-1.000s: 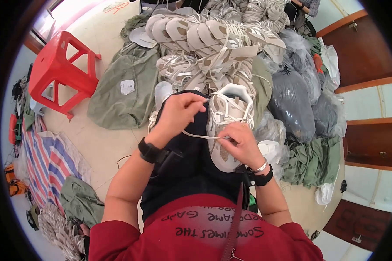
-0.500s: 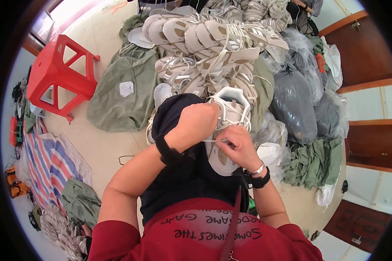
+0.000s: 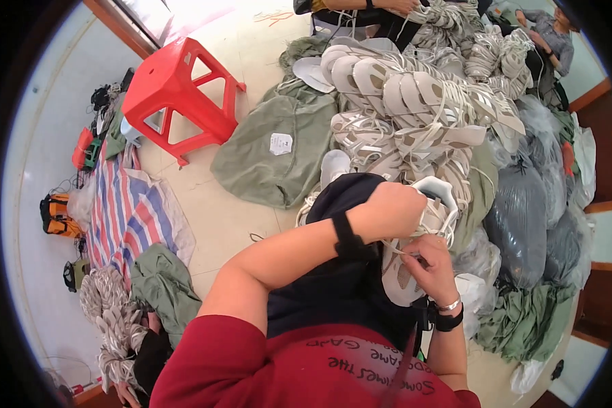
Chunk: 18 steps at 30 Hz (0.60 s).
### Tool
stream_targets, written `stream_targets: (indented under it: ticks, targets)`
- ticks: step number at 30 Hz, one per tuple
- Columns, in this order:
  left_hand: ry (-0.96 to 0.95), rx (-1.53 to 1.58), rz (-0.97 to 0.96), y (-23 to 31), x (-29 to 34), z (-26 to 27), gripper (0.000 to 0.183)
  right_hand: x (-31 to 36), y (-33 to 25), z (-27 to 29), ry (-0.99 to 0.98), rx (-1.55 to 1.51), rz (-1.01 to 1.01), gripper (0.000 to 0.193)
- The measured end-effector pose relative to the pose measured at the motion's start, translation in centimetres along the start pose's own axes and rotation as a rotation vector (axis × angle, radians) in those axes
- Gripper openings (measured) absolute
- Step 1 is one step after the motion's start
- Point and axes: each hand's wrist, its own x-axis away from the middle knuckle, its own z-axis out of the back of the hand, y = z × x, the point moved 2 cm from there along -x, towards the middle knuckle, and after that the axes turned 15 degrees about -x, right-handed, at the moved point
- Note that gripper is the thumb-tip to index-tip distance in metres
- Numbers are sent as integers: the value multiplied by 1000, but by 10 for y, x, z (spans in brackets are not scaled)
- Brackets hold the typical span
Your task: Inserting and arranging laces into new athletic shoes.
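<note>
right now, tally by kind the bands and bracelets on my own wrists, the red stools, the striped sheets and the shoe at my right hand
Black wristbands: 2
Silver bracelet: 1
Red stool: 1
Striped sheet: 1
Shoe at your right hand: 1
Total: 6

"What sort of place is this?"
"It looks like a shoe workroom: pale sneakers lie heaped, and 1 more sneaker is being handled."
"Not a home?"
"Hardly. See the green sack, stuffed plastic bags and at least 2 other people beside the heap."
</note>
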Motion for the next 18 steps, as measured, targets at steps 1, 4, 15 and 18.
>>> stream_targets:
  ticks: [1,4,15,18]
  targets:
    - [19,82,17,-8,5,1,19,0,-1,-2,-3,-16,8,11]
    - [80,250,-18,-19,7,5,27,1,1,2,-37,-41,-43,9]
    - [-95,381,-305,-45,-17,4,29,-4,14,3,-62,-89,-15,10]
    - [-145,286,-348,-41,-24,3,25,-6,16,5,-55,-117,27,9]
